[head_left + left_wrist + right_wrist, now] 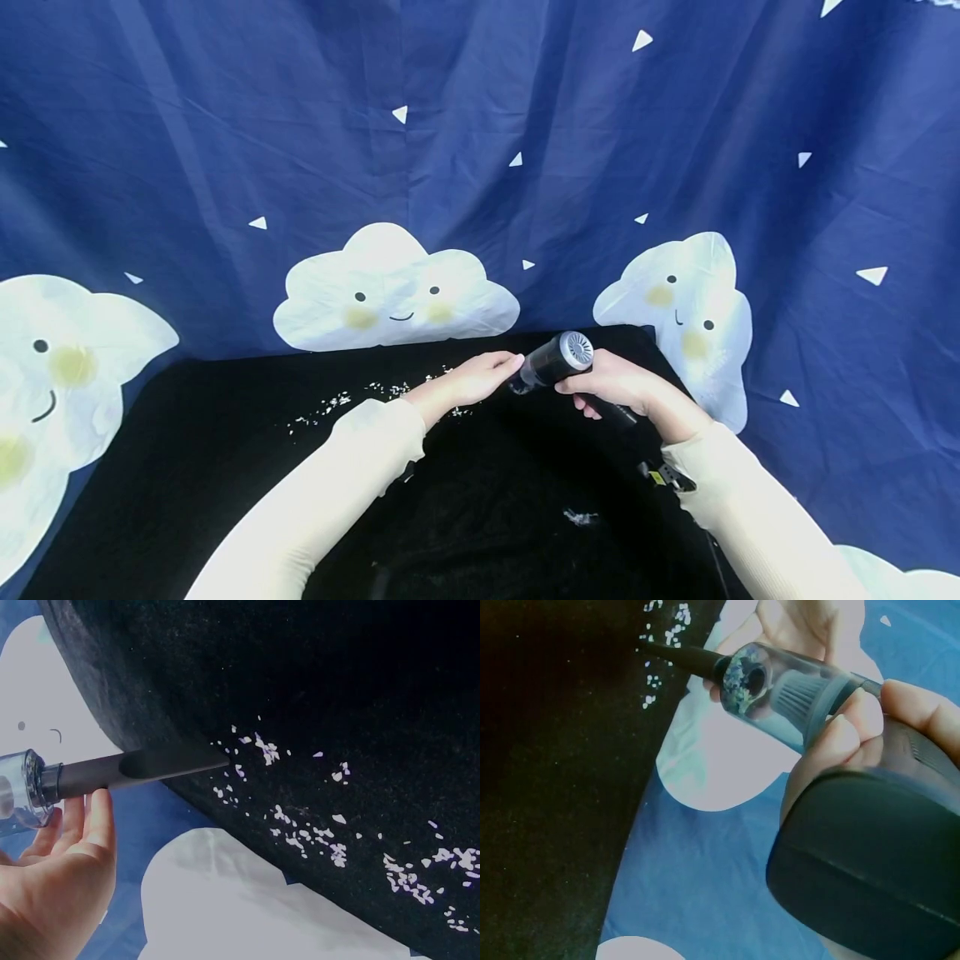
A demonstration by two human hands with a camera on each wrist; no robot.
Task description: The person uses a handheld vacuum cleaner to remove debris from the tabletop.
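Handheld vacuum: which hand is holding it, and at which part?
The right hand grips the handheld vacuum by its dark handle. The left hand only touches near the nozzle with straight fingers.

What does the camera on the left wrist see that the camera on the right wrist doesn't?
Only the left wrist view shows the long trail of white crumbs spread across the black cloth, with the nozzle tip right at its edge. Only the right wrist view shows the right hand holding the dark handle, and bits collected inside the clear cup. Both show the handheld vacuum's black nozzle, some crumbs, the black cloth, the left hand and the blue cloud cloth.
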